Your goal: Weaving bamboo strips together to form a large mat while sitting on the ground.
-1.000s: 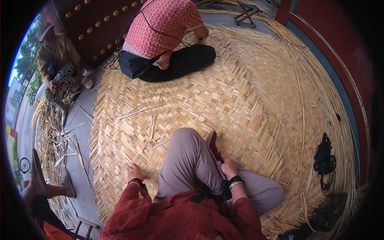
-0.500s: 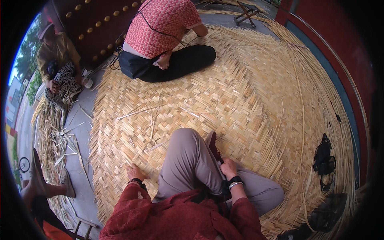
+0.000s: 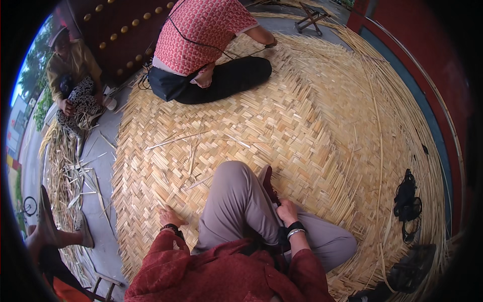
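Note:
A large woven mat (image 3: 201,121) of pale flat straw strips spreads beneath me, and I sit on it with legs folded in grey trousers. To the left of my raised knee, my left hand (image 3: 171,216) lies flat on the weave, its fingers apart, holding nothing. My right hand (image 3: 288,212) is closed beside my dark red shoe (image 3: 268,183), against my lower leg. Its fingertips are hidden, so what lies in them, if anything, does not show. Several loose strips (image 3: 177,140) lie on the mat ahead of my knee.
A co-worker (image 3: 201,38) in a red patterned top sits on the mat's far part. Another person (image 3: 75,75) sits at far left beside loose straw (image 3: 63,176). A folding stool (image 3: 313,20) stands far right; black cables (image 3: 406,201) lie right. Someone's feet (image 3: 83,229) show left.
The co-worker in the red patterned top has leaned slightly left and reached the right arm farther out to the right. My own hands have stayed where they were.

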Available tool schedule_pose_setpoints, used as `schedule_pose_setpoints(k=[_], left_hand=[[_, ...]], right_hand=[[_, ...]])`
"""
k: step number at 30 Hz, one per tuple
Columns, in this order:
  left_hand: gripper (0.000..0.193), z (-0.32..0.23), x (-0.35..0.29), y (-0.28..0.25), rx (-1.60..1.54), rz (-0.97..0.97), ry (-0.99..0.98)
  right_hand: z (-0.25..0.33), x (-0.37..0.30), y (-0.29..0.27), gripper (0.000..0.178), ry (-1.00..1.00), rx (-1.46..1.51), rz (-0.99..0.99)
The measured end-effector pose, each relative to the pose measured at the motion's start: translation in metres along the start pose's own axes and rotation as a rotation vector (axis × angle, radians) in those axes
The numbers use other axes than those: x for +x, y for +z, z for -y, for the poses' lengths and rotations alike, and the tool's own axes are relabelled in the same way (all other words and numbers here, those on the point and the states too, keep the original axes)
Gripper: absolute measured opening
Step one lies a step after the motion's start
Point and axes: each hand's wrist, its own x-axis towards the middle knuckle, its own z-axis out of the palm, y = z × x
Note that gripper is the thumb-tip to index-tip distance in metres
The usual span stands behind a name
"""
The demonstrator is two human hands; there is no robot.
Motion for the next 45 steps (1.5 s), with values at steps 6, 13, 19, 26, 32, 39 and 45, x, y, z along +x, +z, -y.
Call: schedule_pose_setpoints(k=[6,13,19,26,32,39,45], left_hand=[[0.14,-0.0011,-0.0012,-0.0009,0.007,-0.021,-0.002],[0.137,-0.0024,-0.0012,-0.0027,-0.009,-0.007,-0.001],[0.139,-0.0027,-0.0015,0.0003,0.01,-0.035,0.0],[0.138,-0.0024,-0.0023,-0.0008,0.023,-0.038,-0.004],[0.136,-0.0055,-0.0058,-0.0062,0.011,-0.031,0.003],[0.135,-0.0034,-0.0037,-0.0028,0.002,-0.043,0.01],[0.136,-0.0038,-0.0037,-0.0028,0.01,-0.043,0.004]], right_hand=[[-0.0001,-0.0007,-0.0009,0.034,-0.01,0.001,-0.003],[0.0014,-0.0012,-0.0032,0.033,0.008,0.032,0.012],[0.0025,-0.0016,-0.0047,0.034,0.005,0.028,0.01],[0.0077,-0.0032,-0.0062,0.031,0.019,0.031,0.012],[0.0036,-0.0026,-0.0043,0.031,0.018,0.025,0.0],[0.0034,-0.0019,-0.004,0.032,0.021,0.017,0.017],[0.0028,-0.001,-0.0038,0.034,0.026,0.016,0.02]])
